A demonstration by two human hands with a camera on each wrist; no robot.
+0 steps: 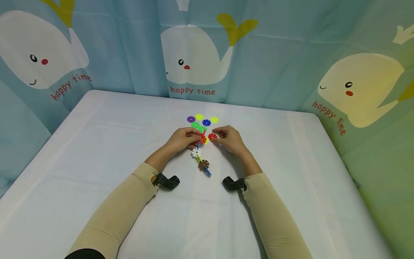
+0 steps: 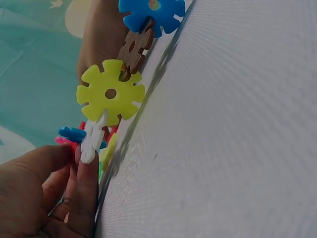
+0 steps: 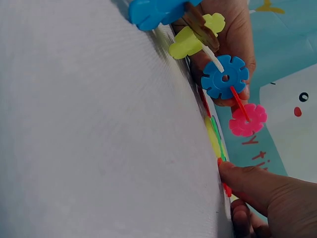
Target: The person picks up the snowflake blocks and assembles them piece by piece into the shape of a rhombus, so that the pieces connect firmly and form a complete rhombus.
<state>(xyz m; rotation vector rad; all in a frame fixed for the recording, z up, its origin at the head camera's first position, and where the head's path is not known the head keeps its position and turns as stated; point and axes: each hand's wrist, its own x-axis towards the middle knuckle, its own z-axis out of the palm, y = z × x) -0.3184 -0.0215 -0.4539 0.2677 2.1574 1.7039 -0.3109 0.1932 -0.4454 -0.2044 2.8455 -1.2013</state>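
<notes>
A chain of slotted plastic snowflake discs runs toward me from my left hand. From its near end come a blue disc, a brown disc, a yellow disc, a white disc, another blue disc, a red disc and a pink disc. Thumb and fingers of the left hand pinch the chain near its far end. Just to the right, my right hand pinches a loose red disc by its edge, low at the table. The right fingertips are partly hidden.
Beyond the hands lie loose discs on the white table: purple, dark blue, green and yellow. A whale-print curtain hangs behind the table's far edge.
</notes>
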